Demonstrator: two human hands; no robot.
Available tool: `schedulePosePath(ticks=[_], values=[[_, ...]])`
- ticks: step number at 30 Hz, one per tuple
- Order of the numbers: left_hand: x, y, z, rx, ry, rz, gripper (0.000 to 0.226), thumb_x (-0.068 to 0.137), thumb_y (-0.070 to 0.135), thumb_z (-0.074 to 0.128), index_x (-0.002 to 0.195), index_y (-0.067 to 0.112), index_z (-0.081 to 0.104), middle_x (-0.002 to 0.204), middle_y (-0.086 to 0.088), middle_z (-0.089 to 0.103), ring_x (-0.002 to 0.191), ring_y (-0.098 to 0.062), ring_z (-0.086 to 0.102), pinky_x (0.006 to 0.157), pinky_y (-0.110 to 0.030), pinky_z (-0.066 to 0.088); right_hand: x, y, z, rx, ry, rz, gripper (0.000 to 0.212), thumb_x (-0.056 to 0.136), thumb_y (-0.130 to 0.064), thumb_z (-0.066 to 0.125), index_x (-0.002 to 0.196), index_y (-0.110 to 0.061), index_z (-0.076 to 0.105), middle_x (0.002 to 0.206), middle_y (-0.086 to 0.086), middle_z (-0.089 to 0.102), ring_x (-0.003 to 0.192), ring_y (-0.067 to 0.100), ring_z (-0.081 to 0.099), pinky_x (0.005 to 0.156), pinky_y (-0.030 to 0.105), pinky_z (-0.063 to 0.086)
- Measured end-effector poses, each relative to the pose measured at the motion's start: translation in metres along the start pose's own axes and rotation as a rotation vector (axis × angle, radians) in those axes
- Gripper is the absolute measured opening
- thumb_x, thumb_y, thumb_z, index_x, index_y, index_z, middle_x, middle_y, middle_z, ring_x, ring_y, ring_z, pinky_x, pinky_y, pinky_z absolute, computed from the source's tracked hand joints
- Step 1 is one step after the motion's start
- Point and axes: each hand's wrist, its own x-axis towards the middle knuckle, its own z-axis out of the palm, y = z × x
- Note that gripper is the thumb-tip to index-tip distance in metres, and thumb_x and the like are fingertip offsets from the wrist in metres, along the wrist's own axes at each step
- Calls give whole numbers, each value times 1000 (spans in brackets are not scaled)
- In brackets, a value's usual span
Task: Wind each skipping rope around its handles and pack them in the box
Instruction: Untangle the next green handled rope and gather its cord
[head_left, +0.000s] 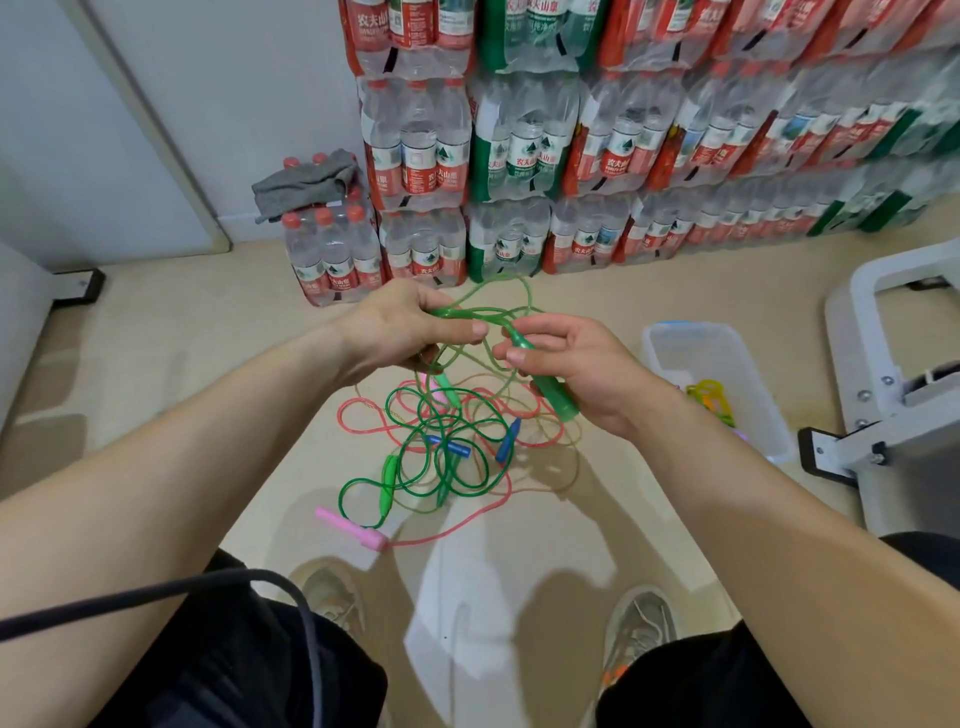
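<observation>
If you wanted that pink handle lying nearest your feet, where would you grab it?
Probably around the middle of the pink handle, from above. It lies flat on the floor, its left end free; its rope leaves the right end toward the tangled pile, so a mid-barrel pinch stays off the cord.

We seem to be in a storeroom or stockroom. Shrink-wrapped packs of red- and green-labelled plastic water bottles (613, 140) are stacked high along the far wall. Left of that stack we see a plain white wall panel (93, 130); in front of it, bare beige flooring (197, 332); to its right, a grey metal equipment frame (893, 374).
</observation>
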Motion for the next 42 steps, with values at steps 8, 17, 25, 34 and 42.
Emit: schedulePosePath(ticks=[8,17,25,34,42], values=[[3,0,5,-117,57,-33,23,90,27,73,98,5,72,56,11,55,60,-10,46,60,-32,60,-1,-2,4,-88,69,23,14,91,-18,73,99,-9,65,79,8,66,60,17,60,54,27,48],[-2,2,0,-173,21,-112,19,93,26,69,89,8,63,71,-2,46,57,-10,50,57,-32,59,-8,-10,-2,55,-32,55,17,94,0,53,95,-11,66,93,14,59,62,20,59,59,32,47],[-2,-2,17,-197,-25,-153,22,97,28,64,99,6,62,94,-7,56,70,-18,61,54,-28,55,-4,-4,-2,-26,33,15,22,92,-2,68,84,-12,50,89,13,61,67,19,68,49,28,52],[0,-14,40,-278,42,-67,21,87,24,77,95,10,63,70,-2,65,60,-16,61,46,-23,40,2,4,5,-45,76,25,38,87,-9,76,73,-15,41,75,18,57,73,33,75,59,35,58],[5,-9,33,-496,302,-93,6,94,4,65,96,0,60,87,-15,68,63,-14,71,52,-18,56,-3,-4,10,24,138,61,12,94,-18,69,91,-10,61,81,6,58,87,28,69,56,31,57]])
